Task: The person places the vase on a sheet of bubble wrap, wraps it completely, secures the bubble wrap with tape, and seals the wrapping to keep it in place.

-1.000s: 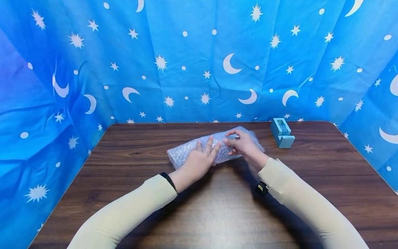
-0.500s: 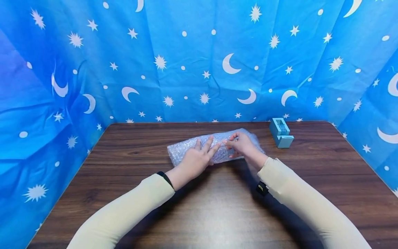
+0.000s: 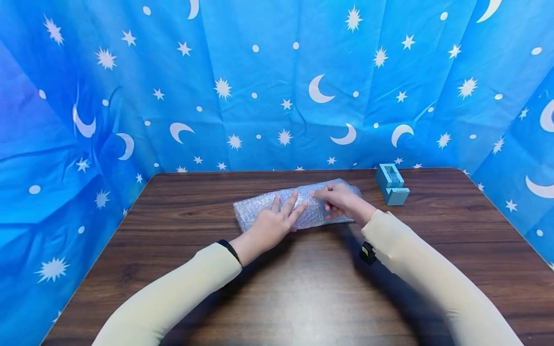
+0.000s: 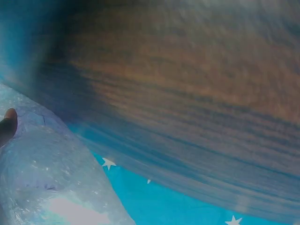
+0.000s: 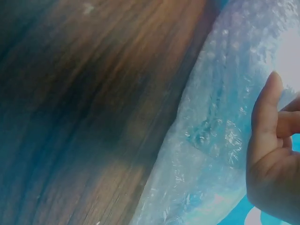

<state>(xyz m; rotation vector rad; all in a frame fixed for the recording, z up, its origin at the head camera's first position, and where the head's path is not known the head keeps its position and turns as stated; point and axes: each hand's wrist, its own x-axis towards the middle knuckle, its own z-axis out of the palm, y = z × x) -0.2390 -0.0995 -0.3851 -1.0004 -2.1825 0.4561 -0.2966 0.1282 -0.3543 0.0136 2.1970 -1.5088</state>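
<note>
A long bundle in clear bubble wrap [image 3: 313, 218] lies slantwise across the back middle of the table; what it wraps is hidden. My left hand [image 3: 272, 226] lies over its left half, fingers spread and pressing down on the wrap. On the right half, my right hand [image 3: 344, 199] has thumb and forefinger tips at the wrap's top, close to the left fingertips. In the right wrist view the right thumb [image 5: 267, 112] is straight against the bubble wrap [image 5: 215, 122], with the other fingers bent behind it. I cannot tell whether they pinch anything.
A light blue tape dispenser [image 3: 392, 185] stands right of the bundle, near the back edge of the dark wood table [image 3: 294, 288]. Behind it hangs a blue cloth [image 3: 268, 67] with white moons and stars. Cloth also borders the left and right sides.
My right hand has shifted slightly right, its forefinger going from arched to straighter over the wrap. The bundle's loose right end is flatter. My left hand stays nearly in place.
</note>
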